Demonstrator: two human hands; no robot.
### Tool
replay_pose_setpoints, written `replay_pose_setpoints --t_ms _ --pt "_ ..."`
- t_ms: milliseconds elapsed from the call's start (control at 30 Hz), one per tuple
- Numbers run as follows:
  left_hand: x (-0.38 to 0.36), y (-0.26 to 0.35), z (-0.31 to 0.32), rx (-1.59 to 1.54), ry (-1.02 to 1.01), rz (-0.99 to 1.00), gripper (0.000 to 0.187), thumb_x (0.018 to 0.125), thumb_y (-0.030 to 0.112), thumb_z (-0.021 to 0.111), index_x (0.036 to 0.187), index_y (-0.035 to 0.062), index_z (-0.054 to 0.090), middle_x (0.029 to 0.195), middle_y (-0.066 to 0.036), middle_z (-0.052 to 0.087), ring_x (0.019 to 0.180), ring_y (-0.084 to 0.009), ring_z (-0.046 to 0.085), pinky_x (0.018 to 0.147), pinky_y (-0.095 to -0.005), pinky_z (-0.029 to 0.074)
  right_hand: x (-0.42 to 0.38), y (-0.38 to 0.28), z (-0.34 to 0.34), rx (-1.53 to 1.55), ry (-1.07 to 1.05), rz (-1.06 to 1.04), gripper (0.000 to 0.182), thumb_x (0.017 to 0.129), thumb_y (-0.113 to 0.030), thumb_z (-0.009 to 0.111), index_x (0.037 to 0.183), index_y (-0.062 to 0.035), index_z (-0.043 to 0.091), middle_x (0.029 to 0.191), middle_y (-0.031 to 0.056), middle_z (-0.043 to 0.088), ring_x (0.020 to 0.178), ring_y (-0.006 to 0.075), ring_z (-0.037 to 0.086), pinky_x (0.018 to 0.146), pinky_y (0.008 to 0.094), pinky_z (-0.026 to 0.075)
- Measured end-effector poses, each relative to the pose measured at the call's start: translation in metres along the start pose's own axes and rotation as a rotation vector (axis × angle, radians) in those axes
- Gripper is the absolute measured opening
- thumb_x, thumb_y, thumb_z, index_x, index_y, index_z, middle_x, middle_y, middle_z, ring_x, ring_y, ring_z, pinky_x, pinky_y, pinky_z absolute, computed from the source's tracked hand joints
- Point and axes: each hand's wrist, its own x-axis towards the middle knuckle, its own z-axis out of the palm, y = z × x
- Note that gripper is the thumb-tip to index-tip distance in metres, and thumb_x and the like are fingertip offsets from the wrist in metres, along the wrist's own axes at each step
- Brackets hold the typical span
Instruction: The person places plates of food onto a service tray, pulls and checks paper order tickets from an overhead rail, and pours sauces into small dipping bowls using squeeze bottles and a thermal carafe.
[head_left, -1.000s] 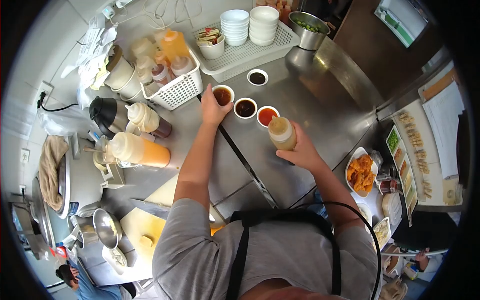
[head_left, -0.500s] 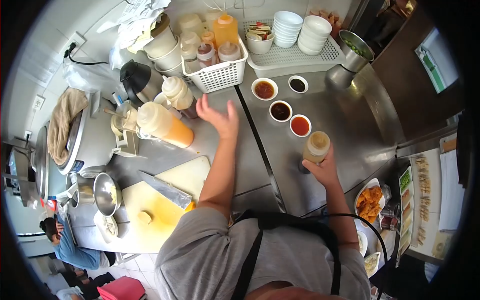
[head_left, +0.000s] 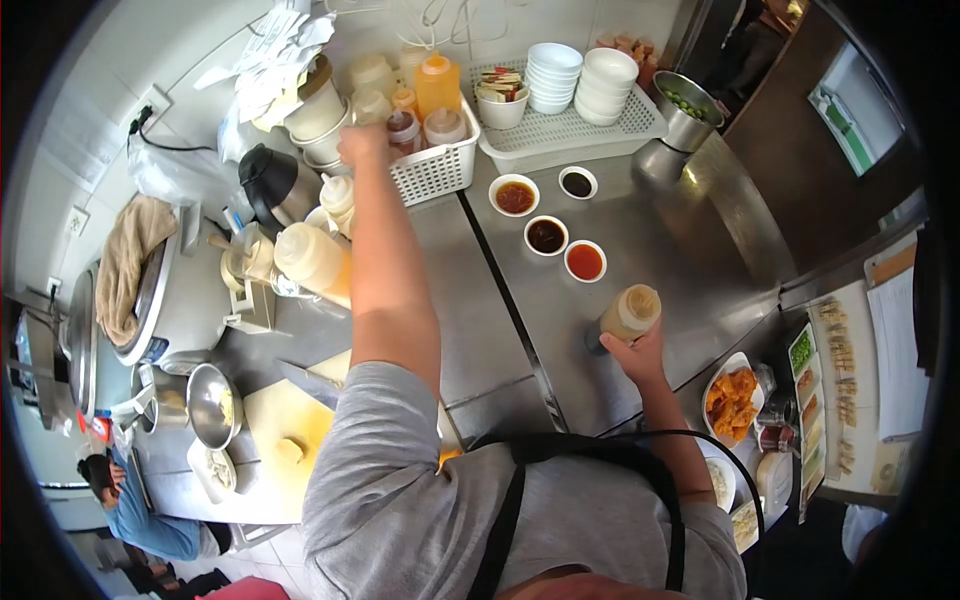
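My right hand (head_left: 641, 352) is wrapped round a squeeze bottle (head_left: 634, 308) with a pale nozzle top, its dark lower end tilted over the steel counter. To its upper left stand small white cups of sauce: an amber one (head_left: 515, 196), a black one (head_left: 577, 183), a dark brown one (head_left: 546, 236) and a red-orange one (head_left: 585, 261). My left hand (head_left: 364, 145) is at the left side of a white basket (head_left: 437, 175) of squeeze bottles. Its fingers look curled, and whatever they grip is hidden. An orange-filled bottle (head_left: 437, 88) stands in the basket.
Stacked white bowls (head_left: 553, 75) sit on a white rack (head_left: 560, 135). Left are a thermos jug (head_left: 277, 182), a large squeeze bottle (head_left: 309, 257) and a knife (head_left: 305, 381) on a cutting board (head_left: 270, 400). Right is a dish of orange food (head_left: 732, 403). Another person (head_left: 155, 500) is lower left.
My left hand has moved up and away, from open above the counter to the basket, its fingers now curled. My right hand keeps the squeeze bottle in nearly the same place.
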Motion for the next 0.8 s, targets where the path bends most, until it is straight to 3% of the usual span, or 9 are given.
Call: replay_pose_setpoints --t_ms 67,267,367,467,567,600,700,733,800 --pt "0.018 -0.007 0.004 0.093 -0.105 -0.021 0.051 0.059 0.033 0.068 0.097 0.0006 0.055 0.103 -0.020 0.053 0.097 -0.0319 0.050 0.084 -0.0382 0.039 -0.004 0.003 0.000 0.021 0.006 0.006 0.064 0.060 -0.008 0.068 0.112 -0.0022 0.032 0.101 0.0067 0.047 0.093 0.0146 0.047 0.082 0.0297 0.038" --pt "0.023 0.000 -0.005 -0.020 0.059 0.289 0.051 0.062 0.038 0.066 0.094 0.0000 0.057 0.093 -0.019 0.058 0.089 -0.0301 0.055 0.080 -0.0358 0.041 -0.006 0.005 0.000 0.015 -0.002 -0.035 0.063 0.060 -0.007 0.067 0.112 -0.0019 0.031 0.100 0.0066 0.046 0.093 0.0141 0.046 0.083 0.0291 0.037" --pt "0.045 0.007 -0.005 -0.088 0.267 0.449 0.055 0.062 0.040 0.066 0.094 -0.0035 0.056 0.093 -0.019 0.058 0.085 -0.0324 0.056 0.076 -0.0365 0.042 -0.006 0.002 -0.001 0.011 -0.005 -0.034 0.064 0.061 -0.007 0.067 0.113 -0.0014 0.031 0.100 0.0067 0.046 0.093 0.0141 0.046 0.083 0.0291 0.036" --pt "0.025 0.042 -0.051 -0.234 0.143 0.549 0.051 0.066 0.034 0.065 0.095 -0.0067 0.053 0.090 -0.017 0.059 0.079 -0.0265 0.057 0.071 -0.0324 0.044 -0.005 0.002 0.000 0.018 -0.005 -0.032 0.065 0.061 -0.007 0.067 0.114 -0.0008 0.030 0.101 0.0070 0.046 0.094 0.0142 0.046 0.084 0.0291 0.036" --pt "-0.010 0.066 -0.077 -0.780 0.056 0.657 0.045 0.072 0.027 0.063 0.099 -0.0070 0.051 0.084 -0.013 0.059 0.074 -0.0172 0.056 0.067 -0.0258 0.043 -0.004 0.002 0.000 0.010 -0.007 -0.036 0.065 0.061 -0.007 0.066 0.114 -0.0004 0.030 0.101 0.0075 0.046 0.095 0.0145 0.046 0.084 0.0289 0.036" --pt "-0.022 0.069 -0.084 -0.889 -0.048 0.649 0.038 0.078 0.019 0.056 0.105 -0.0039 0.044 0.083 -0.008 0.056 0.078 -0.0104 0.051 0.067 -0.0215 0.041 -0.004 0.004 0.000 0.013 -0.010 -0.035 0.065 0.061 -0.008 0.066 0.114 -0.0004 0.030 0.102 0.0078 0.045 0.095 0.0147 0.045 0.084 0.0288 0.036" --pt "-0.051 0.066 -0.077 -1.146 -0.127 0.639 0.037 0.081 0.017 0.052 0.108 -0.0023 0.038 0.086 -0.006 0.052 0.079 -0.0099 0.049 0.068 -0.0225 0.041 -0.004 0.012 -0.002 -0.035 -0.009 -0.051 0.065 0.062 -0.009 0.067 0.115 -0.0004 0.029 0.102 0.0084 0.046 0.096 0.0153 0.046 0.084 0.0290 0.036" --pt "-0.057 0.060 -0.070 -1.092 -0.183 0.639 0.034 0.083 0.015 0.048 0.109 -0.0018 0.033 0.087 -0.005 0.049 0.079 -0.0088 0.047 0.069 -0.0224 0.040 -0.004 0.014 -0.003 -0.063 -0.004 -0.056 0.066 0.062 -0.009 0.067 0.115 -0.0004 0.029 0.103 0.0085 0.047 0.096 0.0156 0.047 0.084 0.0291 0.036" --pt "-0.076 0.043 -0.054 -0.810 -0.192 0.738 0.031 0.082 0.017 0.049 0.106 -0.0001 0.038 0.082 -0.005 0.050 0.074 -0.0096 0.047 0.066 -0.0232 0.040 -0.006 0.006 -0.003 -0.066 -0.015 -0.038 0.067 0.062 -0.011 0.067 0.116 -0.0006 0.029 0.103 0.0085 0.048 0.096 0.0158 0.048 0.084 0.0294 0.037"
